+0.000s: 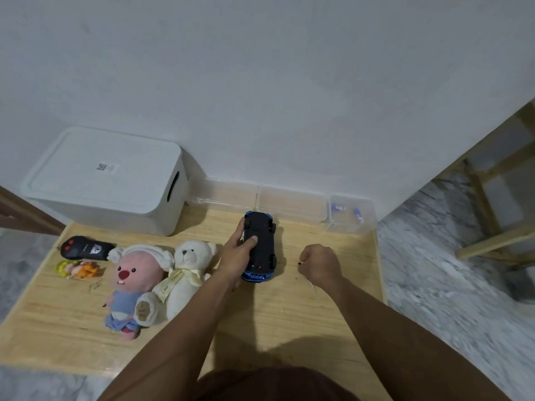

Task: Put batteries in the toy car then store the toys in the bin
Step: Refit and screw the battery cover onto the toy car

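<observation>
The blue toy car [262, 257] lies upside down on the wooden table [289, 319], its black underside and wheels facing up. My left hand [236, 253] grips the car's left side, thumb pressed on the underside. To the car's right, my right hand [320, 263] is closed in a fist around a small screwdriver [312, 285], whose thin shaft sticks out below the fist. The batteries [338, 208] lie in a clear box [351, 224] at the back right. A white lidded bin [104, 180] stands at the back left with its lid on.
Left of the car lie a white teddy bear [185, 273], a pink plush [133, 287], a small yellow and orange figure [78, 269] and a black remote [85, 248]. Two empty clear boxes [289, 202] line the wall. A wooden frame [492, 215] stands on the floor to the right.
</observation>
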Demonstrator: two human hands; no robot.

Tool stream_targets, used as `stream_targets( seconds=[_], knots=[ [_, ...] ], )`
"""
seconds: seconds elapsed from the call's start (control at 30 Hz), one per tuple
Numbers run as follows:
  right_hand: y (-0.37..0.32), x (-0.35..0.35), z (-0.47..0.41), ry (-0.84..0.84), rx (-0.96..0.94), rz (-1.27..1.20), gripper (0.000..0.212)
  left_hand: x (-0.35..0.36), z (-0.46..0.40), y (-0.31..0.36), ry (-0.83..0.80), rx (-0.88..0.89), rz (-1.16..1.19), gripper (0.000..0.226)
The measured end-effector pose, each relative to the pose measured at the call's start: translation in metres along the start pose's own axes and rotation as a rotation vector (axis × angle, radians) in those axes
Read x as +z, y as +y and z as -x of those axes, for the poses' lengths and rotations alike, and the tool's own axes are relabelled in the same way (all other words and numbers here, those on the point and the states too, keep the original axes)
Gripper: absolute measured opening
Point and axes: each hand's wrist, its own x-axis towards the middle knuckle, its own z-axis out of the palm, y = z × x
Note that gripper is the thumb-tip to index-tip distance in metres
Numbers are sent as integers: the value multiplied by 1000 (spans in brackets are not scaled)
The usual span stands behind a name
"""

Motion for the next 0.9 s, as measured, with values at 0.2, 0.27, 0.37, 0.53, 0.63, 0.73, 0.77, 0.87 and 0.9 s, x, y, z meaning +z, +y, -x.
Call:
stream_targets(
  seconds=[0.2, 0.27, 0.37, 0.53, 0.63, 0.73, 0.77, 0.87, 0.9],
  knots=[
    [14, -15, -6, 151, -11, -215, 3, 3, 0, 1, -12, -10, -1, 58],
    [20, -17, -8, 140, 1, -225, 10, 5, 0, 1, -21, -17, -5, 57],
    [25, -17, -8, 17, 61, -222, 21, 8, 3, 1, -39, -18, -42, 56],
    [23, -3, 9, -102, -90, -164, 8, 13, 4, -1, -50, -23, -84, 56],
    [21, 6, 14, -119, -114, -128, 4, 13, 5, -3, -43, -30, -67, 56],
    [20, 11, 15, -101, -139, -64, 4, 12, 5, -4, -44, -33, -70, 57],
    [19, 12, 17, -87, -156, -28, 6, 12, 5, -5, -43, -33, -70, 57],
    [17, 12, 18, -63, -210, 88, 13, 11, 4, -4, -36, -30, -62, 56],
    [16, 12, 18, -63, -226, 133, 15, 10, 4, -4, -34, -31, -58, 56]
  ],
)
